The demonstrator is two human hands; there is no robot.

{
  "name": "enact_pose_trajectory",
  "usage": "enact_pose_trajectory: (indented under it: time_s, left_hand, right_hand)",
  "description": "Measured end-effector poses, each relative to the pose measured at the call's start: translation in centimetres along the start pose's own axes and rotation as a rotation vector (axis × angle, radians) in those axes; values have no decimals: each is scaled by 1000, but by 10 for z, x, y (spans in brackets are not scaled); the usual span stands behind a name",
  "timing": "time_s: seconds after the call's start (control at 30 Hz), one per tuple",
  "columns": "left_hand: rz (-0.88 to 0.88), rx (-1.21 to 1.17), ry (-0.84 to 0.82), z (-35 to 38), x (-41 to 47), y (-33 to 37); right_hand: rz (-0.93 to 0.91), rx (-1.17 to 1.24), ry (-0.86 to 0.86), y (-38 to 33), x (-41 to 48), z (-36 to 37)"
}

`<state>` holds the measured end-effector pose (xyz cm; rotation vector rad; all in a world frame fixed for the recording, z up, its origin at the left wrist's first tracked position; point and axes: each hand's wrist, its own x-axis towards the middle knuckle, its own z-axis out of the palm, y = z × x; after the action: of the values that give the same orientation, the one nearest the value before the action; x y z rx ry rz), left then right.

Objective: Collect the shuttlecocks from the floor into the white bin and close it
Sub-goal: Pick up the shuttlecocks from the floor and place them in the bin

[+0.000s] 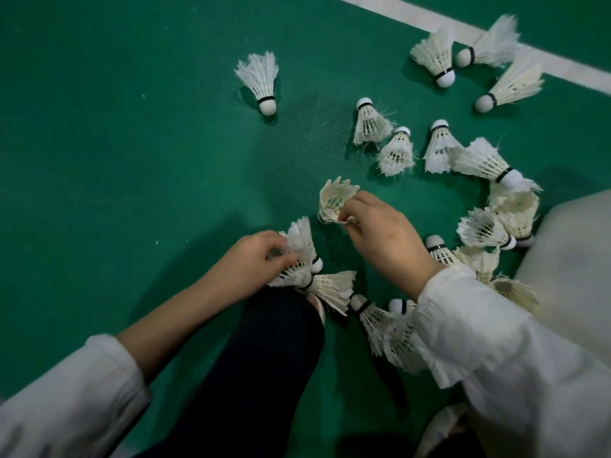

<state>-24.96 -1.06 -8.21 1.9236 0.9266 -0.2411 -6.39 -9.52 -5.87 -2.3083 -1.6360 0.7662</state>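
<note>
Several white feather shuttlecocks lie scattered on the green court floor (132,143). My left hand (254,264) grips a small bunch of shuttlecocks (299,256) near my knee. Fingers of my right hand (383,236) pinch a single shuttlecock (335,200), its skirt pointing up and away. One lone shuttlecock (259,81) lies farther off at centre top. A cluster of shuttlecocks (396,150) sits beyond my right hand, with others (463,57) by the white line. The pale rounded shape at the right edge may be the white bin (575,252); only part of it shows.
A white court line (429,18) runs across the top right corner. My dark trouser leg (264,368) and a shoe (439,428) fill the bottom centre. More shuttlecocks (386,328) lie under my right sleeve.
</note>
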Motion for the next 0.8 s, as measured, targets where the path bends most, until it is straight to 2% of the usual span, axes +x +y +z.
enact_pose_trajectory:
  time_s: [0.13,0.27,0.43,0.63,0.8]
  left_hand:
    - [21,-44,50,-9,4,9]
    - [187,96,117,-31,9,35]
    - [476,283,130,-56,8,128]
    - [778,504,38,-46,7,252]
    - [951,615,-51,-4,14,337]
  right_hand:
    - [-29,26,45,2,-1,-11]
    - [-80,32,104,3,-5,-50]
    - [-118,-30,172,17,-49,-132]
    - [95,4,323,61,-139,-226]
    - [365,62,461,117,-227,-250]
